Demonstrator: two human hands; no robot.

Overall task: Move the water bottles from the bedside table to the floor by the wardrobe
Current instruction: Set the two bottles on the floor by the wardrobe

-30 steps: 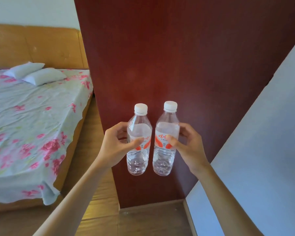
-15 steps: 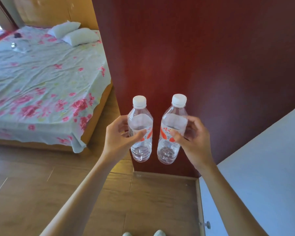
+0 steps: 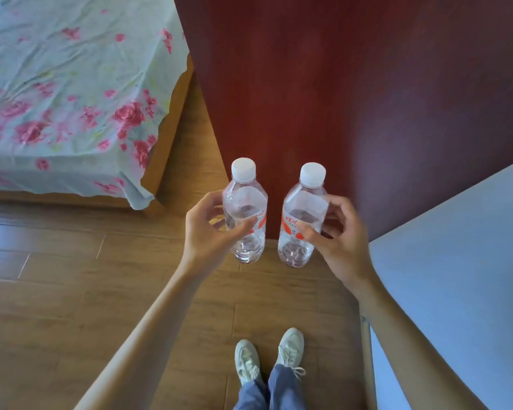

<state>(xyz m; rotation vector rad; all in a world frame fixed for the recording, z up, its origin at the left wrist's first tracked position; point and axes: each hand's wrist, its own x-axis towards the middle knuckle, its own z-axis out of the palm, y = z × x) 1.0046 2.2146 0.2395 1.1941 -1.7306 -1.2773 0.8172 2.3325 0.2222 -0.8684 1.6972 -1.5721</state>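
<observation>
While both bottles hang upright above floor (image 3: 101, 276), step = carry finished, put-down pending. L hand (image 3: 208, 229) curled round L bottle (image 3: 246, 214); R hand (image 3: 341, 244) curled round R bottle (image 3: 301, 220). At 12 o'clock: wardrobe (image 3: 338, 99), close behind. Forearms stretched fwd. Next prob: crouch, lower straight, set bases flat by wardrobe foot, let go.

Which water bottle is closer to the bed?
The left-hand bottle, gripped by the left hand; the right-hand bottle, in the right hand, is farther from the bed.
</observation>
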